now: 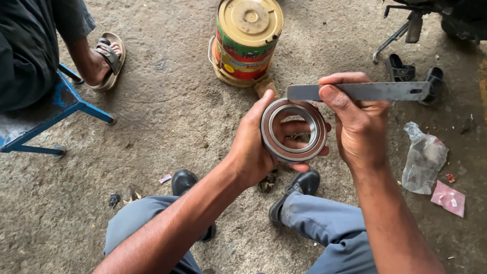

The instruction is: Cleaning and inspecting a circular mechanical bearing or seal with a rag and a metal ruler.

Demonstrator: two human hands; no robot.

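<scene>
The left hand (256,147) holds a ring bearing (293,130) upright above the concrete floor (172,116), grip closed around its outer rim with fingers passing behind it. The right hand (357,127) pinches a flat metal bar (357,92) held level, its end touching the bearing's upper edge. A paint tin (247,40) stands just beyond.

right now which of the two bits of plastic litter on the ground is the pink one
The small flat pink wrapper at the far right, lower of the two. The other, just up and left of it, is a larger crumpled clear plastic bag.
</scene>
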